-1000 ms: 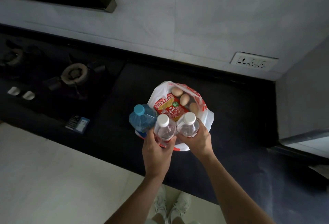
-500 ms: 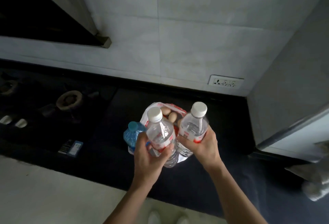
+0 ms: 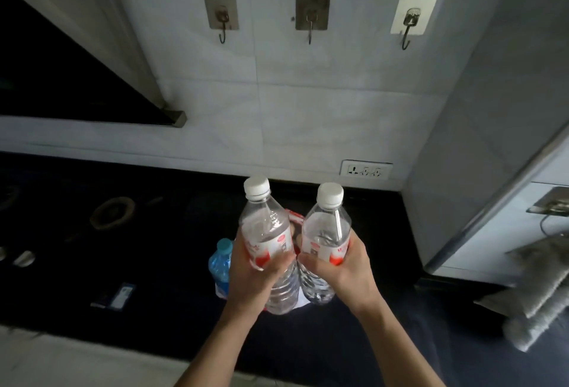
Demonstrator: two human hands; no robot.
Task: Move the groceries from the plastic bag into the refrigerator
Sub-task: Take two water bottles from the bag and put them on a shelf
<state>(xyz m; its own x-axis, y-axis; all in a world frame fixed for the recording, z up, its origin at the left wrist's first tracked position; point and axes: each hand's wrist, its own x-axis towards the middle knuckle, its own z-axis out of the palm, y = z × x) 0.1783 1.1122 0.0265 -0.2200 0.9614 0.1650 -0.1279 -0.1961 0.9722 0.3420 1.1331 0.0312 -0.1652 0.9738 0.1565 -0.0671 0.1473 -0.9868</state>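
My left hand [image 3: 255, 276] grips a clear water bottle [image 3: 268, 232] with a white cap and red label, held upright above the counter. Beside it my right hand [image 3: 341, 269] grips a second clear water bottle [image 3: 326, 232] of the same kind. Behind and below them the white and red plastic bag [image 3: 294, 217] is mostly hidden. A blue bottle [image 3: 220, 263] with a blue cap stands at the bag's left side. The grey refrigerator [image 3: 492, 128] stands at the right.
The dark countertop [image 3: 154, 263] holds a gas stove burner [image 3: 112, 212] at the left and a small card [image 3: 118, 296] near the front edge. A wall socket [image 3: 366, 169] and three hooks [image 3: 311, 17] are on the tiled wall. Grey cloths [image 3: 538, 282] hang at the right.
Both hands have lifted the two clear bottles up out of the bag. The view has tilted upward, and the bag's eggs and red packet are now hidden behind the bottles.
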